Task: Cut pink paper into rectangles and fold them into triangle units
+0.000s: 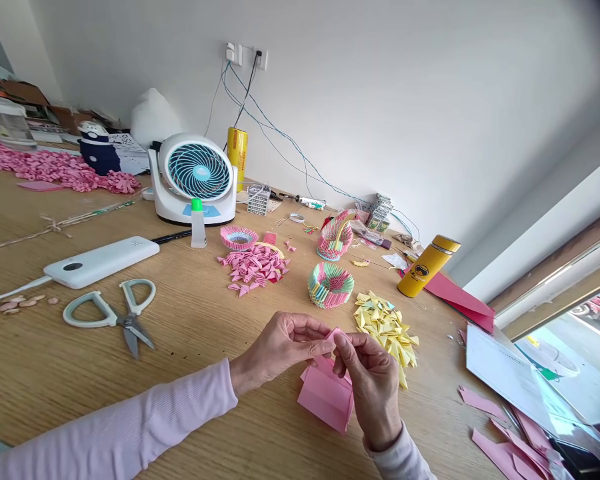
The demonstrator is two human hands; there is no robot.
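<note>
Between my two hands a small piece of pink paper (336, 333) is pinched, partly covered by the fingers. My left hand (285, 350) grips its left side with thumb and fingers. On the right side, my right hand (373, 377) presses it between thumb and curled fingers. Just below them, a stack of pink paper sheets (325, 400) lies on the wooden table (260, 433). A heap of folded yellow paper pieces (387, 333) lies beyond my right hand. Farther off sit a heap of folded pink pieces (255, 268) and a green, pink and yellow paper bowl (331, 285).
Open scissors (125, 320) and a white power bank (103, 261) lie at left. Behind them stand a fan (197, 177) and a green-capped bottle (198, 227). A paper basket (334, 239) is at the back, a yellow flask (425, 268) at right, pink scraps (505, 447) at lower right.
</note>
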